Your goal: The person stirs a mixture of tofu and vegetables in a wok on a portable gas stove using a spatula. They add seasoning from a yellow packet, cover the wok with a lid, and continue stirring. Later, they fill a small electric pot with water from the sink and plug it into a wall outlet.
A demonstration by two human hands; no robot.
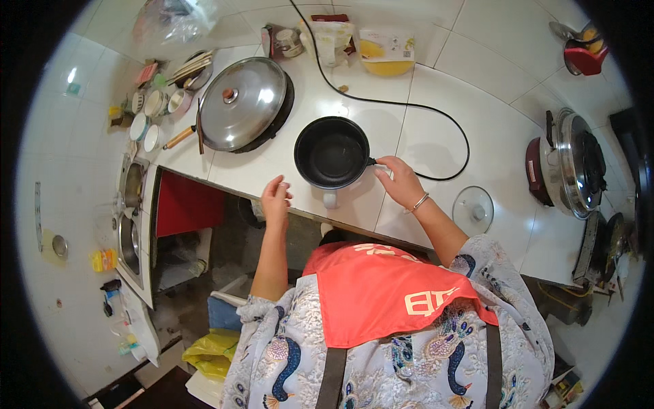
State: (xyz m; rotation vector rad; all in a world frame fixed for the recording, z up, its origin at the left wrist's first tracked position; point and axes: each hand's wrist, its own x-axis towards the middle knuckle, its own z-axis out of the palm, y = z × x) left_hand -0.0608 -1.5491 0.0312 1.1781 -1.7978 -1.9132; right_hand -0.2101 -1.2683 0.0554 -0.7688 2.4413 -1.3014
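Observation:
A small electric cooking pot [332, 151] with a black inside stands on the white tiled counter, its pale handle [330, 199] turned toward me. My right hand [400, 181] is at the pot's right side, thumb and fingers closed around the black plug end [372, 161] of a power cord, which touches the pot's wall. From there the black cord [466, 146] loops right and back across the counter. My left hand [276, 196] hovers before the counter edge, left of the pot, fingers loosely bent and apart, holding nothing. To the right lies a glass lid [473, 210].
A large lidded pan [244, 103] sits at the back left, a wooden handle sticking out. Bowls [155, 103] and a sink [129, 238] are further left. Food bags [387, 51] lean on the back wall. At the right stands a steel-lidded cooker [571, 163].

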